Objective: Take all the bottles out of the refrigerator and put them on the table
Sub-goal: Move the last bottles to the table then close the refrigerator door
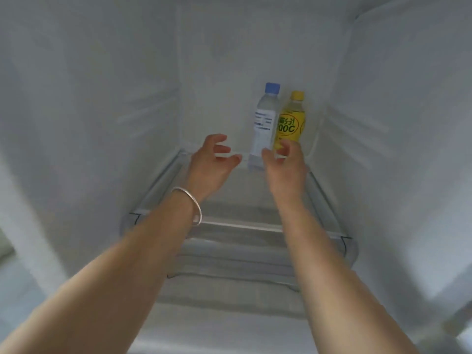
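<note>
Fridge walls [76,123] fill the frame around us. Left of centre, our left hand [209,164], bracelet [190,206] on the wrist, reaches in with fingers spread, holding nothing. Mid-frame on the glass shelf [242,226] stand a clear bottle [264,129] and a yellow bottle [290,121], touching. Our right hand [286,164], open, covers their bases; we cannot tell whether it touches them.

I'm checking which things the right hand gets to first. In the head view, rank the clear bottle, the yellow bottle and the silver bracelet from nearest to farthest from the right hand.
From the right hand:
1-2. Clear bottle, just left of the fingers, and yellow bottle, right behind them: too close to call.
3. Silver bracelet, across on the left wrist.
</note>
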